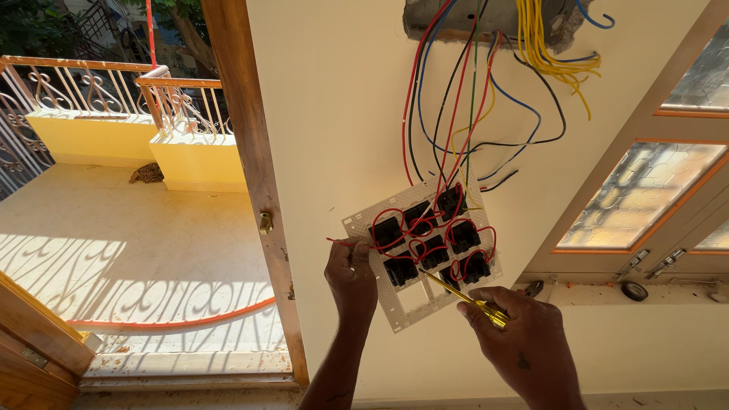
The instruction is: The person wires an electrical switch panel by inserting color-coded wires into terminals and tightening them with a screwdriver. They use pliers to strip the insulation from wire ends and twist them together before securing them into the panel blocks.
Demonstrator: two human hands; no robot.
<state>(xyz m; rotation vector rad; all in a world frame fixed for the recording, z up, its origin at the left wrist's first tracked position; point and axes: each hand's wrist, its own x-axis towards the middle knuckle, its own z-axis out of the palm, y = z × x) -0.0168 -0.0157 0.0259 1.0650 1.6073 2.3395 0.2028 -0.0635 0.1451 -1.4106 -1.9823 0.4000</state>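
A white switch plate [410,307] hangs against the cream wall, its back side facing me, with several black switch modules [433,250] linked by short red jumper wires [395,215]. My left hand [351,277] grips the plate's left edge and pinches a loose red wire end. My right hand [524,345] holds a yellow-handled screwdriver [463,298], its tip touching the lower row of modules. Red, blue, black, green and yellow wires [456,114] run up from the plate into an open wall box [486,19].
A wooden door frame [254,182] stands left of the wall, opening onto a sunlit balcony [129,243] with an orange hose and metal railing. At right, a wood-framed window [645,193] sits above a ledge holding small hardware [634,290].
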